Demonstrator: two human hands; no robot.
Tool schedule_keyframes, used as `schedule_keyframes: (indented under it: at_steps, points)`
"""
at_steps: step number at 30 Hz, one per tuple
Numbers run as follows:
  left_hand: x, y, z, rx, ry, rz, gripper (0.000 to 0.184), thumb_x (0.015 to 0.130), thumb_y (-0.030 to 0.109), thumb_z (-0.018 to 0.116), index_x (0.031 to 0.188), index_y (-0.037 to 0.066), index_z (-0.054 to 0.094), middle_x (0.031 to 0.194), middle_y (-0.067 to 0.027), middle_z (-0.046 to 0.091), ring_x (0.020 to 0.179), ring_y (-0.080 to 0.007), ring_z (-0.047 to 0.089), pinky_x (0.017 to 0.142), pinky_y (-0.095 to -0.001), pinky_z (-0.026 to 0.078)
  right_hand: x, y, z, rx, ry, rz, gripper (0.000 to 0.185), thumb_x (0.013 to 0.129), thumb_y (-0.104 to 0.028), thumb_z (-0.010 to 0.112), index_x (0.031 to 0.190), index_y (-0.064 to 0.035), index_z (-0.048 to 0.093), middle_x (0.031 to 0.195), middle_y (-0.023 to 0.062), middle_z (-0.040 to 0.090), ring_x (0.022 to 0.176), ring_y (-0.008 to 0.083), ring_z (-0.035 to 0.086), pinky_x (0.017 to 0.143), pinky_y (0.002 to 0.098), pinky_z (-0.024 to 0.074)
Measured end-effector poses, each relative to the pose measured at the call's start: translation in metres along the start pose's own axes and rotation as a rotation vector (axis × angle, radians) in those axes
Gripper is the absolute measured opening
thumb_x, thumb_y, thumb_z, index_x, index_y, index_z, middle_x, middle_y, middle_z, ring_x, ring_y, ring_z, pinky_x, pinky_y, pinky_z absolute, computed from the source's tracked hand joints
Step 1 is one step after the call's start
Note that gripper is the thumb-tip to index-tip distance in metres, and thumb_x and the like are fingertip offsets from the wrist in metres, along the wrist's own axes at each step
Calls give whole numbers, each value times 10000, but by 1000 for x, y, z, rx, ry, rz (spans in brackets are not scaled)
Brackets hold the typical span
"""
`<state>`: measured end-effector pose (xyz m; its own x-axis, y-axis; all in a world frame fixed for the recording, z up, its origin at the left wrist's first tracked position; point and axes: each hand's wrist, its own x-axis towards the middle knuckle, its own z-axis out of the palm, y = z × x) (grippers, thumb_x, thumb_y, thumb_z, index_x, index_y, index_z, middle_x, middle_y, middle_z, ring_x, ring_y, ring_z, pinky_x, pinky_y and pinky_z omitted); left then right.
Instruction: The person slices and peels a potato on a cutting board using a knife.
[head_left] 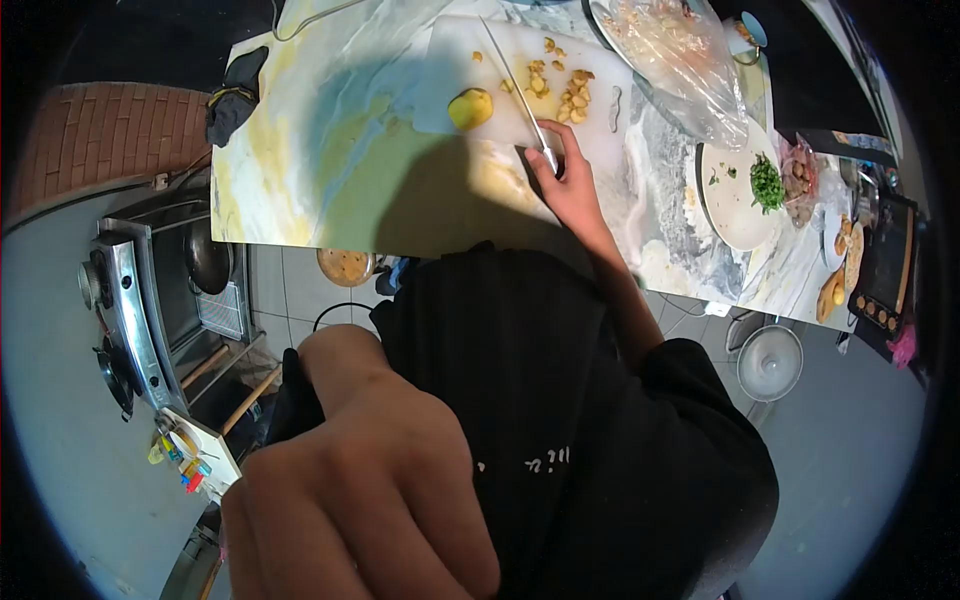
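Note:
My right hand (pixel 573 188) is closed round the handle of a knife (pixel 515 85), whose blade points away across a white cutting board (pixel 447 55). Left of the blade lies a yellow, potato-like piece (pixel 470 108). Small yellow-brown pieces (pixel 575 97) lie on the board, mostly right of the blade. Very close to the camera, my left hand (pixel 360 480) is raised, back of the hand showing and fingers bent and pressed together. Its fingertips run out of the picture, so whatever they hold, if anything, is hidden.
A plate of chopped greens (pixel 735 215) and a clear plastic bag (pixel 690 60) are on the marble-patterned table (pixel 300 190), right of the board. A dark cloth (pixel 237 97) lies at its left edge. A stove (pixel 135 310) stands at left, a lidded pot (pixel 769 362) below right.

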<state>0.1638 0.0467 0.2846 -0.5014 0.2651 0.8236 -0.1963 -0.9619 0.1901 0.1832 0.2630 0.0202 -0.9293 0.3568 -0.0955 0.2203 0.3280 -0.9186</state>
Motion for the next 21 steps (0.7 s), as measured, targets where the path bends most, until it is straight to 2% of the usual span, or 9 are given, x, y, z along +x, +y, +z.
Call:
schedule_keyframes:
  at_steps: [1, 3, 10, 13, 15, 16, 19, 20, 21]
  points:
    - [7, -3, 4, 2, -8, 2, 365, 957, -55, 476, 622, 86, 506, 630, -91, 566, 534, -242, 657, 523, -342, 605, 2, 0, 0, 11, 15, -4, 410, 1005, -222, 704, 1385, -143, 573, 624, 45, 566, 556, 122, 451, 538, 316, 372]
    - [26, -9, 22, 455, 281, -123, 322, 906, 4, 707, 685, 194, 569, 759, 103, 623, 737, -47, 563, 654, -225, 438, 6, -1, -2, 27, 26, -21, 412, 1005, -224, 705, 1386, -142, 573, 629, 45, 573, 558, 120, 457, 540, 313, 376]
    - [12, 14, 45, 594, 461, -240, 336, 910, -18, 677, 687, 195, 545, 730, 107, 571, 761, -71, 564, 685, -207, 451, 3, -3, -3, -2, 1, 25, 388, 1013, -215, 697, 1376, -149, 575, 613, 27, 540, 566, 118, 435, 541, 310, 362]
    - [-1, 27, 22, -1045, 1080, 217, 215, 928, -9, 670, 759, 111, 614, 675, 25, 527, 634, -105, 537, 557, -258, 437, -2, -3, -1, 1, -8, 0, 369, 1036, -228, 662, 1386, -153, 572, 620, 23, 527, 572, 114, 426, 544, 313, 359]
    - [-11, 27, 0, -2215, 1248, 548, 146, 941, -2, 665, 807, 55, 659, 639, -30, 498, 550, -128, 519, 472, -292, 428, -3, -7, -4, 0, -42, 37, 344, 1067, -230, 603, 1400, -151, 564, 630, 20, 512, 582, 109, 420, 548, 309, 355]
    - [-42, 40, 3, -2215, 1238, 536, 146, 941, -2, 665, 807, 55, 659, 639, -30, 498, 550, -128, 519, 472, -292, 428, -4, 5, 1, 125, -63, 57, 333, 1091, -225, 551, 1415, -149, 553, 640, 20, 502, 591, 107, 414, 553, 306, 350]
    - [-83, -10, -150, -3496, 514, 1046, 237, 913, 89, 754, 1101, 71, 612, 949, -59, 564, 765, -216, 556, 695, -360, 481, -7, 3, 1, 157, -88, 74, 333, 1101, -222, 531, 1424, -141, 546, 646, 25, 502, 594, 110, 406, 557, 304, 342]
    - [-97, -26, -199, -3854, 33, 1224, 353, 903, 120, 784, 1199, 77, 596, 1053, -69, 587, 837, -245, 569, 770, -382, 498, -7, 0, 2, 126, -97, 2, 366, 1118, -211, 535, 1472, -119, 516, 658, -70, 405, 600, 54, 364, 551, 246, 314]
    - [-119, -24, -217, -4111, -645, 1395, 471, 894, 150, 813, 1297, 82, 580, 1156, -79, 609, 909, -274, 582, 845, -405, 516, -9, -8, 0, 40, -106, -11, 397, 1113, -263, 556, 1481, -122, 511, 689, -26, 465, 634, 79, 425, 579, 270, 365]
